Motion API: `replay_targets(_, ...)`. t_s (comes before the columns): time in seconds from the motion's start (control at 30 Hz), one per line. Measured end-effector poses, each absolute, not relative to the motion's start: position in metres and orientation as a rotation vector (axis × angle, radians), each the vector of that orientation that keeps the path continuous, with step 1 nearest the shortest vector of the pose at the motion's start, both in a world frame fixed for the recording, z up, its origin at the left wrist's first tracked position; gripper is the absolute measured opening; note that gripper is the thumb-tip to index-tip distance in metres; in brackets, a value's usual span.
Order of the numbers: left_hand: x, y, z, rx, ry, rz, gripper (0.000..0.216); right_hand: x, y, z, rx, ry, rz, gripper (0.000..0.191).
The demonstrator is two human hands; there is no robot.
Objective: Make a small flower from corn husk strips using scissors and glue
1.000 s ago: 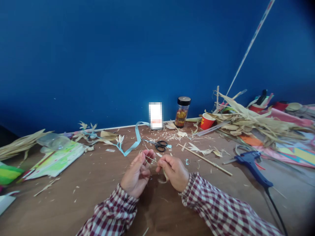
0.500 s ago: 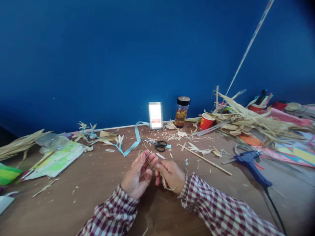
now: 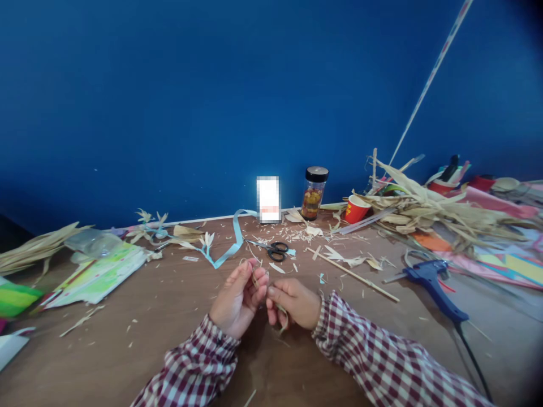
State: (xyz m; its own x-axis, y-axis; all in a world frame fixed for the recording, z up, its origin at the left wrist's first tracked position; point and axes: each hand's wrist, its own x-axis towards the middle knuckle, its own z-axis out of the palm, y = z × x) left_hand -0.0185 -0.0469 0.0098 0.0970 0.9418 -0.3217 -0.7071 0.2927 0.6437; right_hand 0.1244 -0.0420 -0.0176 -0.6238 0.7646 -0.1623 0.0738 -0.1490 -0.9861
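Note:
My left hand (image 3: 237, 299) is closed, palm turned inward, with a thin straw-coloured husk strand (image 3: 255, 278) pinched between its thumb and fingers. Close beside it on the right, my right hand (image 3: 294, 302) is also closed. Its thumb and forefinger grip the same kind of strand, and a loose end dangles below those fingers. Whether one strand runs across both hands I cannot make out. Just beyond the hands lie black-handled scissors (image 3: 278, 251) and a light blue ribbon (image 3: 233, 243), both on the brown table (image 3: 178, 339).
A blue glue gun (image 3: 436, 288) with its cord lies at the right, near a thin stick (image 3: 360, 276). Dried corn husks (image 3: 419, 203) heap up behind it beside a red paper cup (image 3: 355, 209). A lidded jar (image 3: 313, 195) stands by the blue wall. Husk scraps litter the table.
My right hand has shifted slightly to the right and the gap between the hands has widened a little. The dangling strand end has changed shape. Both hands keep their grip.

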Motion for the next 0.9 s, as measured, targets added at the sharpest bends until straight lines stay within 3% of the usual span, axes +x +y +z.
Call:
replay_targets(0.27, -0.012, -0.05, 0.002, 0.819, 1.043, 1.198, 0.023, 0.135, -0.037, 0.004, -1.103, -1.669, 0.961, 0.022)
replay_targets(0.53, -0.008, -0.061, 0.009, 1.445, 1.094, 1.155, 0.062, 0.141, -0.03, 0.004, -0.954, -1.582, 1.268, 0.025)
replay_targets(0.9, -0.013, -0.057, 0.004, 1.507, 1.048, 1.084, 0.068, 0.146, -0.029, 0.004, -0.878, -1.688, 1.424, 0.021)
